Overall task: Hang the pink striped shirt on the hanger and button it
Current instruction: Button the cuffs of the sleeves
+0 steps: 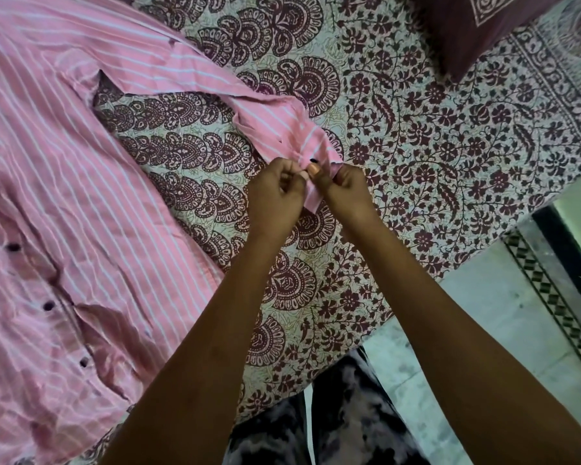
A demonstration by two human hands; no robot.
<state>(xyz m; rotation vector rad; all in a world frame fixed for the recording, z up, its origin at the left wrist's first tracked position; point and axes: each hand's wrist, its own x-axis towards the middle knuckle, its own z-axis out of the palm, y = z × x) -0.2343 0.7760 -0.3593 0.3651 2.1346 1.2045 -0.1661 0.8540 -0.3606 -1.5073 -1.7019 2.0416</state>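
Observation:
The pink striped shirt [57,203] lies spread over the left half of the bed, its front placket with dark buttons [48,306] running down the lower left. One sleeve [215,85] stretches rightward to its cuff [311,146] at the centre. My left hand [275,193] and my right hand [344,189] both pinch that cuff from below, thumbs close together beside a small dark button [314,160]. No hanger is in view.
The bed is covered by a maroon and cream floral bedsheet [433,146]. A maroon pillow [477,25] lies at the top right. The bed's edge runs diagonally at the lower right, with pale tiled floor [483,347] and a dark patterned border beyond it.

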